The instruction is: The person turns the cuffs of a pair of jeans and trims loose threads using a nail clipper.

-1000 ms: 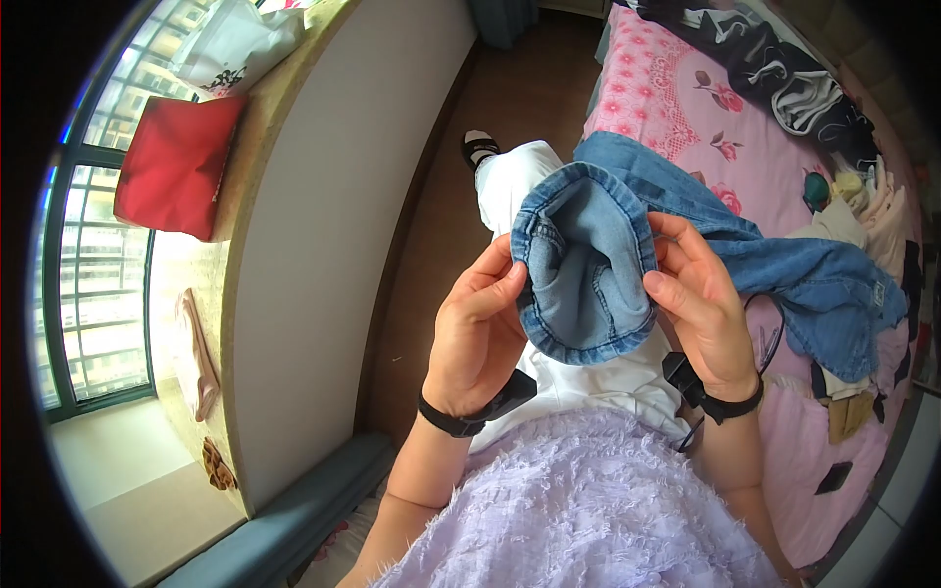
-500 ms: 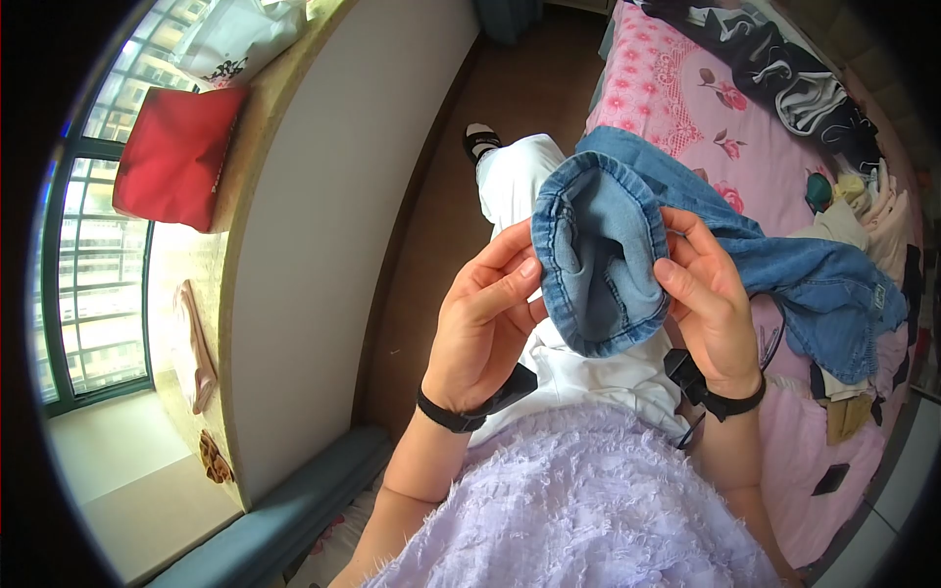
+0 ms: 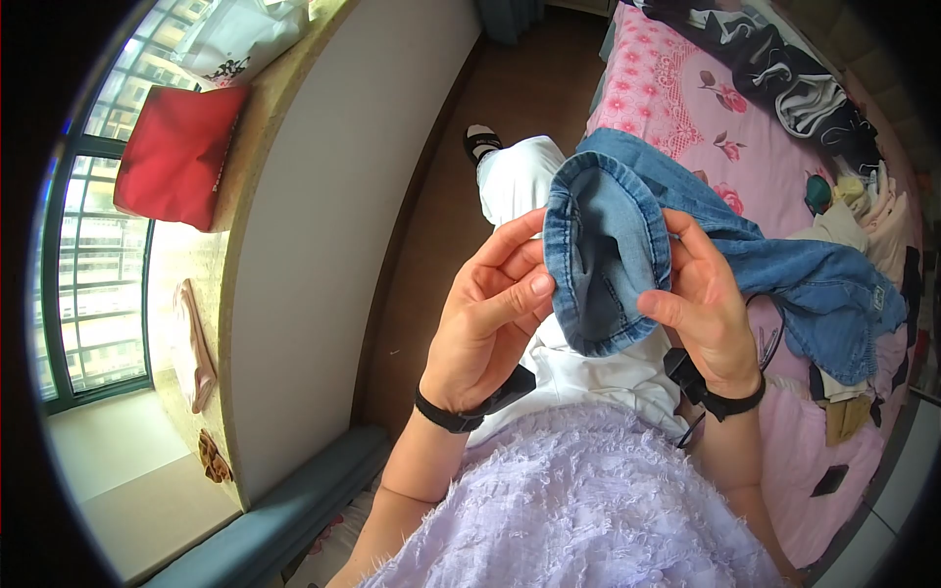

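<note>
Denim garment is held above the lap, between the two hands. Clock positions are read from its hem as dial centre, with 12 o'clock at the top of the view. The hem is spread into an upright oval, and the paler inner fabric and a seam are exposed. The rim is gripped on the 8 o'clock side by the left hand, with the thumb set at the edge and the fingers curled behind. The opposite side is gripped from 4 o'clock by the right hand; its thumb is laid over the rim and its fingers are placed behind. The rest of the garment is extended behind the hem and laid over the pink bed cover, reaching past 3 o'clock. Dark clothing is heaped between 1 and 2 o'clock. White trousers are seen at 11 and 6 o'clock. A red bag is located between 9 and 10 o'clock.
</note>
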Motion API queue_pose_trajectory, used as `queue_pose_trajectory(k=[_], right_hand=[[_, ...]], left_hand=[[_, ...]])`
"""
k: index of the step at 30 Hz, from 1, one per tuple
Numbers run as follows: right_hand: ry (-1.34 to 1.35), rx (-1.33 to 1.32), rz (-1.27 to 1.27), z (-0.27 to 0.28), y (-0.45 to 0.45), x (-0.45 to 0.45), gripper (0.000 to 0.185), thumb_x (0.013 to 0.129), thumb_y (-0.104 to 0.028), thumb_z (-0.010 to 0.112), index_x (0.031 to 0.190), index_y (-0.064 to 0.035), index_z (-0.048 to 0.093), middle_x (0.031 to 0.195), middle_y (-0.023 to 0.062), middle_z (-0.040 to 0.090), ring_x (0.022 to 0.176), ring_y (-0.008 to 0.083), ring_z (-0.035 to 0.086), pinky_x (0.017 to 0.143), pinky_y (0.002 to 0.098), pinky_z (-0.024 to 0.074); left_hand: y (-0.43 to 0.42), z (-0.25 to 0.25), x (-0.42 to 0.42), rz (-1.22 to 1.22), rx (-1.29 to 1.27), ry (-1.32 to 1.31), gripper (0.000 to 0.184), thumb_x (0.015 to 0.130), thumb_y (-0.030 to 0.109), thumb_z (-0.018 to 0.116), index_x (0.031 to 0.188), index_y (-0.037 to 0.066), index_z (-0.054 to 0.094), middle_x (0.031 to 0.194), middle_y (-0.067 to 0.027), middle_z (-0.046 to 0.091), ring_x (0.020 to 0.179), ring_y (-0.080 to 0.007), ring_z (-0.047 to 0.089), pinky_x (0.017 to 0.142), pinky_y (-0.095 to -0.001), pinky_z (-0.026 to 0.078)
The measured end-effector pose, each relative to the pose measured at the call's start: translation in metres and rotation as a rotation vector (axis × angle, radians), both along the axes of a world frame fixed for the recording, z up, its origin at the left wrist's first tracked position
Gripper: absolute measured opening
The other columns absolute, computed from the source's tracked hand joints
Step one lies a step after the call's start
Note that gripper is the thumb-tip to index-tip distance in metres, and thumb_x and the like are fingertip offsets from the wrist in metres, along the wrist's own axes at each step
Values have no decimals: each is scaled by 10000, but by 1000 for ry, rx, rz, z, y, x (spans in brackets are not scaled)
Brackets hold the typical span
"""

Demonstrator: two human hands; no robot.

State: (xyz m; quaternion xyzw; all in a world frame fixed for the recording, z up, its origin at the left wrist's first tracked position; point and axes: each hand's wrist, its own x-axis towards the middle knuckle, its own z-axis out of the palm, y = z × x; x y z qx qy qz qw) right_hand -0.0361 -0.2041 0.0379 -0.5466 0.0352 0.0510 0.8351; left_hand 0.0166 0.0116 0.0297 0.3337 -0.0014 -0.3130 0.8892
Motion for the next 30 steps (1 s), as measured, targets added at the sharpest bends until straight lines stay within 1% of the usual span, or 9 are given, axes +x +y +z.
queue_pose_trajectory(k=[9,10,14,16,18,21,23,25,30], right_hand=[[-45,-105,26,5,7,-1,578,850,25,680,1388,-1,468,1207,74,610,1076,110,586,960,270,458],[7,-106,-5,6,8,-4,432,857,46,642,1280,-13,576,1115,33,606,1017,92,577,918,248,458],[-167,-447,-280,2,3,-1,219,839,87,587,1015,-14,670,948,-3,535,907,71,538,771,213,436],[-292,-669,-481,0,-4,-4,207,839,95,577,984,-21,666,962,7,537,908,75,533,754,211,427],[-422,-858,-623,-1,-10,-7,207,861,90,546,1007,-22,638,984,33,534,906,96,528,750,214,425],[-429,-674,-573,1,-3,-6,213,905,18,550,1109,-12,606,1025,57,542,928,122,528,800,234,432],[-281,-710,-259,11,-6,-8,328,1004,-210,580,1257,-2,561,1178,99,577,1086,194,543,959,322,429],[-276,-606,38,-12,-5,-11,667,888,-390,767,1363,-16,487,1271,144,562,1222,295,547,1039,389,419],[-266,-801,182,-29,9,-20,727,752,-285,865,1347,-46,522,1243,186,617,1208,324,605,985,399,474]], left_hand=[[-2,9,-2,-23,216,-33,479,943,134,696,1360,6,497,1221,-84,638,1130,-160,628,977,-310,502],[-4,9,-3,-1,285,-73,480,941,128,705,1357,9,495,1169,-71,657,1090,-140,636,948,-295,510],[3,0,-6,121,458,-221,251,931,13,639,1179,-4,607,1033,-34,668,930,-74,608,825,-224,482],[11,-7,-6,233,557,-390,153,899,-48,563,1029,-40,643,1001,-36,664,916,-100,625,856,-228,482],[17,-6,-7,229,804,-518,192,872,-71,477,956,-42,647,906,-23,640,817,-71,571,735,-205,448],[23,-2,-6,-18,903,-508,205,867,-74,461,961,-42,641,890,-21,630,799,-65,551,710,-206,446],[28,-7,-3,-252,833,-485,176,898,-63,505,1018,-38,630,899,-16,633,803,-67,557,729,-219,465],[22,-5,-5,-313,724,-486,163,933,-33,546,1080,-36,615,928,-13,628,849,-72,565,771,-233,474],[9,2,-9,-357,541,-524,179,982,74,604,1125,-30,573,958,-57,609,903,-100,586,824,-277,483]])
